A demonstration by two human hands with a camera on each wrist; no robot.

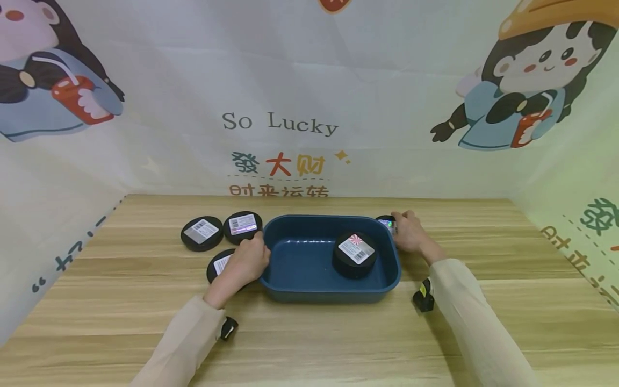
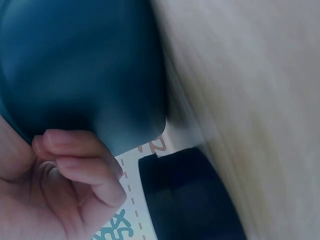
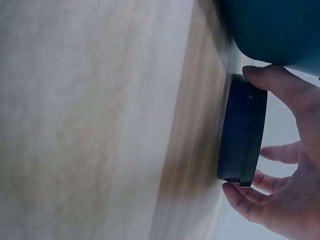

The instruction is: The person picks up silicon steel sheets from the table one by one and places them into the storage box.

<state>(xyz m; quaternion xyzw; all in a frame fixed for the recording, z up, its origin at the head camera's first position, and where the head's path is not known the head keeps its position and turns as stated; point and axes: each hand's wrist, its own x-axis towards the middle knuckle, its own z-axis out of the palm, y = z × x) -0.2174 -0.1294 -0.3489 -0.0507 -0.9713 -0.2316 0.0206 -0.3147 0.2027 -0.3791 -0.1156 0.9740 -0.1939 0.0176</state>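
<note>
1. Nearest, two pale sleeves (image 1: 471, 312) run off the bottom edge; two small black devices (image 1: 423, 301) show beside the wrists.
2. One black disc (image 1: 220, 265) lies left of the basin, partly covered by the left hand and wrist.
3. The left hand (image 1: 248, 262) has its fingers curled together, clamped on the left rim of the blue basin (image 1: 309, 296); its thumb is hard to make out.
4. Inside the basin, toward the right, sits one thick black piece (image 1: 355, 263), label up; whether it is several stacked discs I cannot tell.
5. Farther back on the left lie two more labelled discs (image 1: 201, 234), side by side.
6. The right hand (image 1: 408, 231) spans a fifth disc (image 3: 242, 132), thumb and fingers spread on opposite edges, just beside the basin's far right corner; basin and hand partly hide it overhead.
7. Behind, two cartoon figures on the backdrop (image 1: 290, 70) are cut off.
</note>
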